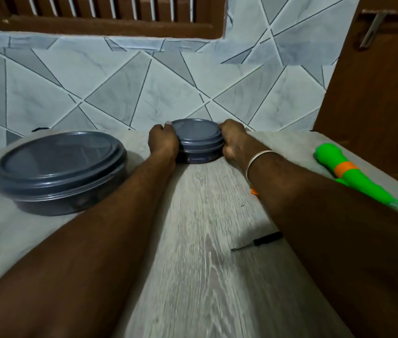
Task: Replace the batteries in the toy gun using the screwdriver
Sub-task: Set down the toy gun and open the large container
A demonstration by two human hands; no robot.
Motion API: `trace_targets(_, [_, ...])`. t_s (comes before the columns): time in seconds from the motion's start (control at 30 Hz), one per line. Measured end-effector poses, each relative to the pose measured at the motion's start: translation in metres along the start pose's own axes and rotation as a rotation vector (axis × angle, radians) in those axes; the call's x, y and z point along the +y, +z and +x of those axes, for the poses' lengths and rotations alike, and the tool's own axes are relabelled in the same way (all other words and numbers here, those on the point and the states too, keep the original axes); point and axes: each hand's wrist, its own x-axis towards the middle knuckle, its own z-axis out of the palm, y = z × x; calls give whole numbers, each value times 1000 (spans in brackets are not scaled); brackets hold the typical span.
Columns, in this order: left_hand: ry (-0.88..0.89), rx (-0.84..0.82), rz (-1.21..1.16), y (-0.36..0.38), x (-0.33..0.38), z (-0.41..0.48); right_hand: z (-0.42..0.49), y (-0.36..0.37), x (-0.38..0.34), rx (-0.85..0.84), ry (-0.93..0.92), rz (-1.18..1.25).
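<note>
Two lidded containers sit on the worktop (193,276): the large container (59,172) at left, untouched, and the small container (196,142), clasped by the left hand (164,142) and right hand (233,142), fingers curled round its rim. Nearer, the slim, stiff screwdriver (257,241) wants a handle grip. Far right, the light-looking, probably hard plastic toy gun (354,176) lies free; hold its thick barrel.

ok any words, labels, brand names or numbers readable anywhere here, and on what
None can be read.
Small container, gripped by the left hand and right hand: a faint mark low on its side wall, too blurred to read.
Large container: no lettering visible.
Toy gun: plain green and orange, no text visible.
Screwdriver: no marking visible on the black handle.
</note>
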Motion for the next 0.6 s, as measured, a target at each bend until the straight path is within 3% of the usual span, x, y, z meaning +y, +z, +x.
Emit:
trace_targets(0.4, [141,81,169,0,6,-12,-40,-6,-7,37,-65,16])
trace_targets(0.6, [341,69,179,-15,33,-60,-87,-4,-34,163,-293,-38])
